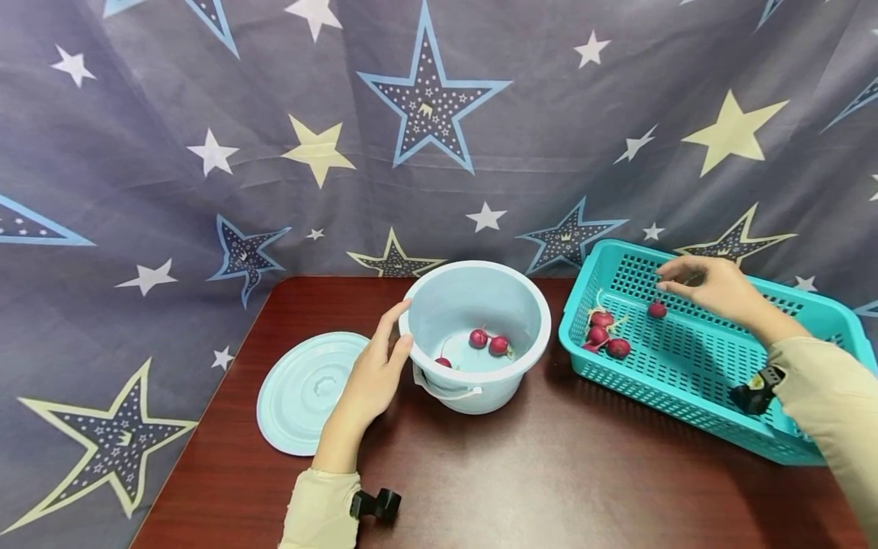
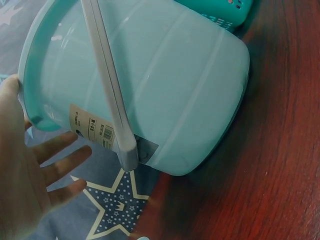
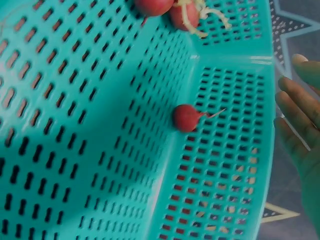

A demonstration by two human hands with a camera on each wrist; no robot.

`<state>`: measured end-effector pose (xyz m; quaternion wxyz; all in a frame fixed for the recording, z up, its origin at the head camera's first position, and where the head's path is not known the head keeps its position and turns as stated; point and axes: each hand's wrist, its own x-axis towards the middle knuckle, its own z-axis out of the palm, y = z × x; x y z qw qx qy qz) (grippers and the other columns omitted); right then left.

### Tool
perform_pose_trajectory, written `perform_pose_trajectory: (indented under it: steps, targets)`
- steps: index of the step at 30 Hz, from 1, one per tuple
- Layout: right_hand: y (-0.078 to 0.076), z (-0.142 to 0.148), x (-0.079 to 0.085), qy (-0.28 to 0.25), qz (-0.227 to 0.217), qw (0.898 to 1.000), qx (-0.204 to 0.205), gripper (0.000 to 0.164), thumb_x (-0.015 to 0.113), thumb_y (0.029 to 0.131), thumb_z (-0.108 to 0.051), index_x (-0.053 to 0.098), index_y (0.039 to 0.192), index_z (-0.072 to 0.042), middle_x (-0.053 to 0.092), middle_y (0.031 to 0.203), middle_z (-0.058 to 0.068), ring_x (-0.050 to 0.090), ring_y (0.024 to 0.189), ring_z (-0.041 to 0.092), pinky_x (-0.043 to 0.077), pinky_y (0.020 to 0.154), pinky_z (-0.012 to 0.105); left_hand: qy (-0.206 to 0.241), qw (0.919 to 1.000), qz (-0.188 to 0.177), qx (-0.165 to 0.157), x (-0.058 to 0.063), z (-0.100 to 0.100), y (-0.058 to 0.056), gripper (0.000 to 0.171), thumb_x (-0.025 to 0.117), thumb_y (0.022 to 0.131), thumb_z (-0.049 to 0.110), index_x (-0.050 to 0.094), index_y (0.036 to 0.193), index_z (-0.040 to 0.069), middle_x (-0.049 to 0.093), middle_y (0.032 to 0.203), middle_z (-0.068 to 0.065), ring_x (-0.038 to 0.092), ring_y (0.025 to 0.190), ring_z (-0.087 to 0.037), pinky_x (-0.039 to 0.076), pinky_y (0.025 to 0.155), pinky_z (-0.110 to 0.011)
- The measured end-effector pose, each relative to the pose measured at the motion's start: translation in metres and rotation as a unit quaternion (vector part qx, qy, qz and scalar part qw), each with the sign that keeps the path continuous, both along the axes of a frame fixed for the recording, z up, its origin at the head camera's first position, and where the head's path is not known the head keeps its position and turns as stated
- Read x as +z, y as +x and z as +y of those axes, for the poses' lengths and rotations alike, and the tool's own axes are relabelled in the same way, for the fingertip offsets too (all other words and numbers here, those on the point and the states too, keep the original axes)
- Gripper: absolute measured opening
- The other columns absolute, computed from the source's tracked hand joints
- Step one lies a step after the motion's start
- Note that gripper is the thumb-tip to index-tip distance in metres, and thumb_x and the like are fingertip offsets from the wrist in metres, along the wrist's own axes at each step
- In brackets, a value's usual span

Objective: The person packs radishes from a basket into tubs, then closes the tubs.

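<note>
In the head view, the lone radish (image 1: 657, 309) sits inside the basket (image 1: 658, 400), at the foot of its far wall and toward its left end; the basket stands at the right of the table (image 1: 549, 473), near the far edge. The right hand (image 1: 720, 290) hangs over the same wall, its grip released, thumb and fingers apart with nothing between them. The radish lies just below those fingertips, so the right hand is clearly the nearer; the left hand (image 1: 377, 366) is well away, touching the left rim of the bucket (image 1: 504, 393). More radishes (image 1: 618, 348) cluster at the basket's left end, and three rest in the bucket by the table's far edge. The lid (image 1: 302, 404) lies toward the table's left edge.

In the left wrist view, the left grip is slack: a fingertip meets the bucket's rim and other fingers spread beside its wall, not curled round it. The handle (image 2: 111, 85) hangs down across that wall.

In the right wrist view, the lone radish is round, its thin root pointing up the wall toward the rim, the side where the fingers show.
</note>
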<state>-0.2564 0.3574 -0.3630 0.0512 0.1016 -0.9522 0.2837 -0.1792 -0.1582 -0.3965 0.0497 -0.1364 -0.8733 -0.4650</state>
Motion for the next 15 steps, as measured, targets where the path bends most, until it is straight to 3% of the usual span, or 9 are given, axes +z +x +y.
perform_pose_trajectory:
  steps: [8,15]
  targets:
    - [-0.001,0.015,-0.021,0.009,-0.029,1.0,-0.004,0.036,0.066,0.097,-0.027,0.066,0.121,0.0,0.068,0.109,0.02,0.064,0.088,0.029,0.05,0.064,0.031,0.002,1.0,0.002,-0.005,-0.001,0.0,0.001,0.05,0.044,0.106,0.036,0.028,0.153,0.041,0.034,0.157,-0.001,0.037,0.14,-0.028,0.032,0.106,-0.061]
    - [-0.001,0.021,-0.035,0.017,-0.033,0.999,0.0,0.035,0.066,0.097,-0.025,0.067,0.119,0.001,0.068,0.106,0.02,0.064,0.086,0.026,0.051,0.066,0.035,0.003,1.0,0.007,-0.005,-0.001,0.0,0.0,0.05,0.044,0.106,0.034,0.029,0.153,0.041,0.035,0.156,0.0,0.038,0.139,-0.027,0.033,0.106,-0.06]
